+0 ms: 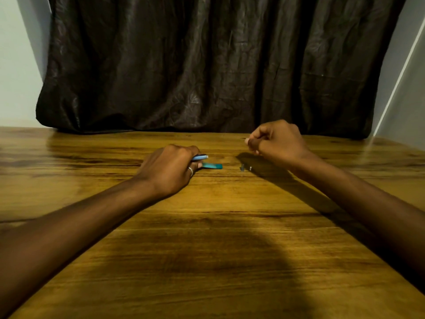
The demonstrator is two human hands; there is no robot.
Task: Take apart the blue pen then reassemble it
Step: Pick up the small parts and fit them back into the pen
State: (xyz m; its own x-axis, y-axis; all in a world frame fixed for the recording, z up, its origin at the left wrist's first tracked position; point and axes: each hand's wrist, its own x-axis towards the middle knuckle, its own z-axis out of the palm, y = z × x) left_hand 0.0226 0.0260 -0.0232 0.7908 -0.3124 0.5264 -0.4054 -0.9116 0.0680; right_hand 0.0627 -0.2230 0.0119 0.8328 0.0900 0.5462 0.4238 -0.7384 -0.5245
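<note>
My left hand rests on the wooden table and is closed around a light blue pen barrel, whose end sticks out to the right of the fingers. Just below that end, a teal pen piece lies flat on the table, touching my fingertips. My right hand hovers above the table to the right, its fingers pinched together; whether it holds a small part is hidden. Two tiny grey pen parts lie on the wood between the hands, under my right hand's shadow.
A dark creased curtain hangs along the table's far edge. Pale walls stand on both sides. My forearms stretch over the near half of the table, which lies partly in shadow.
</note>
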